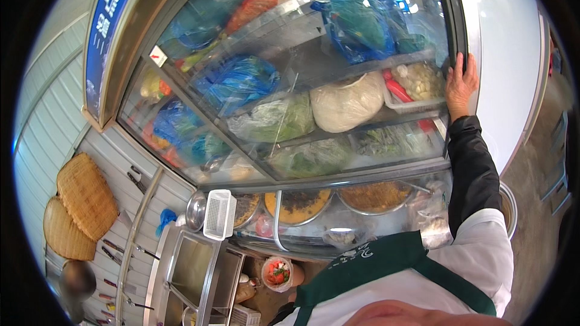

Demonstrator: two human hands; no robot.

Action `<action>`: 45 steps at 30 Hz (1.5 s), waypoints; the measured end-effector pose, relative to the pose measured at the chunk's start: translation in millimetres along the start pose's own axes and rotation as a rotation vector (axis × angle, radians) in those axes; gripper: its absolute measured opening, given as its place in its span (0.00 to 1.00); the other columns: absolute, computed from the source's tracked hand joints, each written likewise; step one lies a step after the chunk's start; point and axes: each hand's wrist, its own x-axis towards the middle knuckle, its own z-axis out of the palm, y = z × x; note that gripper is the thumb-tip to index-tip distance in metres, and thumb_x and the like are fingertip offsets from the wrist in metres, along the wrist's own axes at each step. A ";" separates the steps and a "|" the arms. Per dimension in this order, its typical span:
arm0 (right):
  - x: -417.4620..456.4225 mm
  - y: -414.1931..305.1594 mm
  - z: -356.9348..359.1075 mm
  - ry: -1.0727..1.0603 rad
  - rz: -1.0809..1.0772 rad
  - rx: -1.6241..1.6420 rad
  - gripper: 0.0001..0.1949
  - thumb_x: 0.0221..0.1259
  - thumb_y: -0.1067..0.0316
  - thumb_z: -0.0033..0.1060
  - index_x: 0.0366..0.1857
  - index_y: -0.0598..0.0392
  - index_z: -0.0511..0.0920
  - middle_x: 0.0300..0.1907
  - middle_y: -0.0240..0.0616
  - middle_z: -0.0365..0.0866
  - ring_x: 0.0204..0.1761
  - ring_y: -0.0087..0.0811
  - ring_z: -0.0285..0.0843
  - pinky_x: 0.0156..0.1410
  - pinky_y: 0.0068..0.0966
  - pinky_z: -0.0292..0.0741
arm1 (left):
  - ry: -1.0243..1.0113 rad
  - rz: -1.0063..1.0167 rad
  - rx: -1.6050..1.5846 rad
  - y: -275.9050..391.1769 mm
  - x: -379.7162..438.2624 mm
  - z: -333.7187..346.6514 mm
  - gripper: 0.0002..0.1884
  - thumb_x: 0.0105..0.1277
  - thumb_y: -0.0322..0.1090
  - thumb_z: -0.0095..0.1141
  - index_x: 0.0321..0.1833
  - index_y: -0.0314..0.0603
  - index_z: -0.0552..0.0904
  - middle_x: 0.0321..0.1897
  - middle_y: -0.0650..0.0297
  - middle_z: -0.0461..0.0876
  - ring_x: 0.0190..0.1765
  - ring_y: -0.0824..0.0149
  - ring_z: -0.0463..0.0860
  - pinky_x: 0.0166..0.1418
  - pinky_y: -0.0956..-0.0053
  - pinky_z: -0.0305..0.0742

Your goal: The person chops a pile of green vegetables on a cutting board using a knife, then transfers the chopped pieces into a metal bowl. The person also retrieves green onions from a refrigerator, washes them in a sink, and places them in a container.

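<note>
My right hand point(461, 83) is on the black edge frame point(458, 22) of a glass-doored display fridge, fingers along the frame. Behind the glass, near that hand, a white plastic basket point(414, 105) holds peeled garlic point(419, 81) and something red. Beside it sits a tied bag of whitish food point(349, 102). Bags of leafy greens point(272, 117) and blue plastic bags point(362, 22) fill other shelves. Only a sliver of my left hand point(292, 297) and its black sleeve shows at the bottom, beside my green apron point(362, 267); its fingers are hidden.
Below the fridge, a glass case holds round metal trays of food point(297, 206). A white perforated basket point(219, 214) stands by a steel sink point(192, 267). A bucket of scraps point(277, 274) is on the floor. Knives point(136, 181) and woven baskets point(86, 194) hang on the wall.
</note>
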 end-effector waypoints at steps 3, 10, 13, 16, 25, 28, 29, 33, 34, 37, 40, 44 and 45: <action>7.0 4.7 -2.8 -0.023 0.007 -0.006 0.31 0.53 0.68 0.67 0.65 0.47 0.72 0.60 0.48 0.72 0.56 0.48 0.74 0.52 0.44 0.71 | -0.026 -0.004 0.007 8.0 -0.6 -7.7 0.06 0.66 0.39 0.52 0.36 0.47 0.77 0.26 0.63 0.76 0.31 0.63 0.77 0.34 0.67 0.72; -12.8 -26.0 -14.5 -0.149 0.189 0.138 0.21 0.56 0.74 0.56 0.57 0.57 0.74 0.43 0.48 0.78 0.48 0.50 0.75 0.54 0.43 0.73 | -0.063 -0.019 -0.016 -2.4 13.9 -16.4 0.05 0.66 0.39 0.53 0.35 0.49 0.76 0.24 0.66 0.74 0.27 0.66 0.75 0.31 0.70 0.71; -33.9 -23.7 -6.3 -0.267 0.452 0.035 0.16 0.58 0.67 0.60 0.49 0.60 0.78 0.45 0.50 0.80 0.49 0.49 0.77 0.56 0.41 0.73 | -0.020 -0.151 -0.201 -35.9 27.8 -11.2 0.05 0.67 0.39 0.53 0.35 0.49 0.76 0.23 0.67 0.73 0.26 0.68 0.74 0.29 0.70 0.71; -40.5 -13.4 -0.7 -0.318 0.606 0.065 0.16 0.58 0.62 0.63 0.46 0.61 0.80 0.41 0.48 0.83 0.44 0.44 0.82 0.51 0.37 0.76 | -0.012 -0.242 -0.362 -47.1 41.6 -5.9 0.05 0.67 0.38 0.53 0.34 0.50 0.75 0.22 0.68 0.72 0.24 0.69 0.73 0.28 0.71 0.70; -41.1 -15.5 4.9 -0.364 0.687 0.102 0.18 0.62 0.60 0.59 0.49 0.62 0.79 0.41 0.45 0.84 0.43 0.39 0.82 0.53 0.32 0.75 | -0.264 -0.302 -0.154 -20.1 126.0 -25.9 0.08 0.64 0.35 0.52 0.28 0.43 0.78 0.24 0.63 0.79 0.27 0.64 0.80 0.28 0.61 0.74; -51.7 -34.1 6.6 -0.429 0.638 0.178 0.19 0.63 0.57 0.60 0.50 0.60 0.77 0.41 0.41 0.83 0.43 0.35 0.80 0.54 0.31 0.74 | -0.229 0.208 0.360 14.7 170.9 -40.1 0.07 0.62 0.35 0.54 0.30 0.41 0.81 0.27 0.58 0.83 0.31 0.58 0.83 0.31 0.57 0.76; -60.9 -42.6 11.0 -0.355 0.601 0.267 0.19 0.64 0.58 0.61 0.50 0.62 0.77 0.40 0.41 0.83 0.42 0.33 0.80 0.52 0.30 0.75 | -0.191 0.368 0.520 27.9 182.3 -47.4 0.07 0.61 0.35 0.55 0.31 0.40 0.82 0.28 0.57 0.84 0.32 0.56 0.84 0.32 0.56 0.77; -67.9 -117.1 -13.8 -0.437 0.524 0.225 0.18 0.62 0.62 0.62 0.50 0.63 0.76 0.39 0.42 0.82 0.39 0.33 0.80 0.47 0.29 0.76 | -0.168 0.727 1.249 128.9 187.6 -35.6 0.11 0.57 0.37 0.55 0.33 0.39 0.87 0.28 0.52 0.86 0.35 0.48 0.86 0.37 0.53 0.78; -74.8 -149.0 -16.5 -0.468 0.523 0.248 0.16 0.62 0.63 0.62 0.49 0.62 0.77 0.37 0.40 0.81 0.35 0.31 0.78 0.44 0.27 0.75 | -0.173 0.710 1.189 124.7 185.8 -36.8 0.11 0.57 0.37 0.55 0.32 0.39 0.87 0.26 0.52 0.85 0.34 0.49 0.86 0.37 0.53 0.78; -108.9 -205.2 -8.7 -0.485 0.494 0.462 0.14 0.60 0.71 0.59 0.49 0.61 0.76 0.38 0.39 0.80 0.35 0.28 0.76 0.43 0.25 0.75 | -0.252 0.590 0.873 109.4 185.2 -36.0 0.12 0.58 0.38 0.53 0.27 0.38 0.86 0.21 0.53 0.84 0.31 0.50 0.86 0.35 0.55 0.78; -108.2 -288.1 -25.5 -0.512 0.499 0.659 0.17 0.56 0.75 0.58 0.52 0.61 0.74 0.44 0.39 0.77 0.41 0.31 0.75 0.48 0.27 0.74 | -0.375 0.161 0.065 73.1 207.7 -18.4 0.15 0.61 0.38 0.50 0.24 0.38 0.84 0.17 0.56 0.81 0.26 0.55 0.85 0.32 0.57 0.78; -87.2 -380.1 -54.7 -0.808 0.447 0.923 0.25 0.49 0.71 0.60 0.55 0.64 0.71 0.46 0.49 0.75 0.46 0.43 0.77 0.51 0.37 0.76 | -0.337 0.173 0.152 94.7 220.3 -39.3 0.14 0.63 0.40 0.50 0.28 0.38 0.83 0.21 0.56 0.81 0.30 0.56 0.84 0.35 0.58 0.77; -74.1 -393.8 -59.9 -0.863 0.351 0.937 0.22 0.48 0.72 0.59 0.51 0.63 0.74 0.41 0.51 0.77 0.44 0.47 0.79 0.49 0.38 0.77 | -0.318 0.171 0.161 104.7 221.3 -42.2 0.14 0.63 0.40 0.50 0.29 0.38 0.83 0.22 0.56 0.81 0.31 0.56 0.84 0.36 0.59 0.77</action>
